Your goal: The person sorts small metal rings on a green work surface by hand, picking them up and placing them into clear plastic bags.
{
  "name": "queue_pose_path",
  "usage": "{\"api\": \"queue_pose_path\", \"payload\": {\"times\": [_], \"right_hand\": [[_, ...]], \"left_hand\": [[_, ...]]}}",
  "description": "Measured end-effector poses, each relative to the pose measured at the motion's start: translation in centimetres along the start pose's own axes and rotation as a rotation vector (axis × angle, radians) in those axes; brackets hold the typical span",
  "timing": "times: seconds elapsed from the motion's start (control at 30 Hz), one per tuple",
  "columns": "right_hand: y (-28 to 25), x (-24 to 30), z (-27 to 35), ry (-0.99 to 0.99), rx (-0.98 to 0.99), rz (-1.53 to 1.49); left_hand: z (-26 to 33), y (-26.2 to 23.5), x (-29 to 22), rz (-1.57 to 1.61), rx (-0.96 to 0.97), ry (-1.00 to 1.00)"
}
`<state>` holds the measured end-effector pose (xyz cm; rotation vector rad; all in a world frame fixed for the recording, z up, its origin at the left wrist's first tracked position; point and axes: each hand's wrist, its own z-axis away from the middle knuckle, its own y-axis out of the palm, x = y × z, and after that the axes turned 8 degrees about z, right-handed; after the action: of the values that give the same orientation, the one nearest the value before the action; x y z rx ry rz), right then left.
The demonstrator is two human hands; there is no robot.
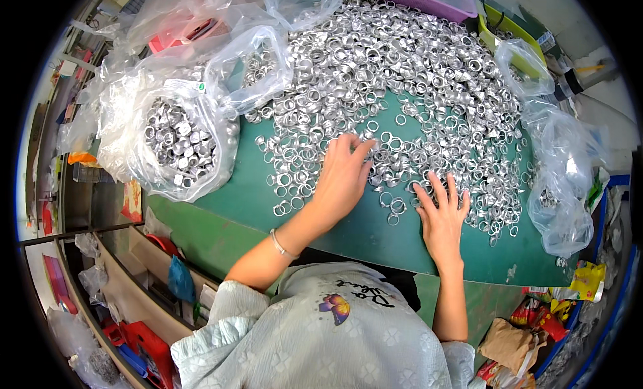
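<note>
A large heap of small silver metal rings covers the far half of a green table. My left hand lies flat on the near edge of the heap, fingers stretched together over loose rings. My right hand rests palm down to its right, fingers spread, fingertips touching the rings at the heap's edge. Neither hand holds anything. A thin bracelet sits on my left wrist.
An open clear plastic bag full of silver parts stands at the left. More clear bags lie at the back and at the right. A purple tray and a yellow-green tray sit behind the heap. Shelves with red items are lower left.
</note>
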<state>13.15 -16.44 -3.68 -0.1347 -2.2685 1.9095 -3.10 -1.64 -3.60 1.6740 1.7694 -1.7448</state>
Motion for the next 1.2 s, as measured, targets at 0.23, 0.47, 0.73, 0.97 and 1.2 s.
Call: {"api": "queue_pose_path", "payload": {"times": [0.23,0.47,0.73,0.97,1.2], "right_hand": [[-1.8,-0.3,-1.5,0.059,0.065,-0.239],[-0.9,-4.2,-0.6,0.305,-0.132,-0.164],[0.1,1.3,-0.6,0.189,-0.014,-0.13],[-1.1,-3.6,-0.8,0.326,-0.263,-0.04],[0.4,-0.9,-1.1,0.257,-0.114,-0.133]], "left_hand": [[-4.6,0.8,3.1,-0.095,0.058,0.091],[0.1,-14.3,2.3,-0.246,-0.578,-0.19],[4.9,-24.1,16.7,-0.728,-0.564,-0.315],[5.4,-21.2,12.2,-0.65,-0.792,-0.119],[0.4,-7.2,-0.5,-0.072,-0.333,0.114]]}}
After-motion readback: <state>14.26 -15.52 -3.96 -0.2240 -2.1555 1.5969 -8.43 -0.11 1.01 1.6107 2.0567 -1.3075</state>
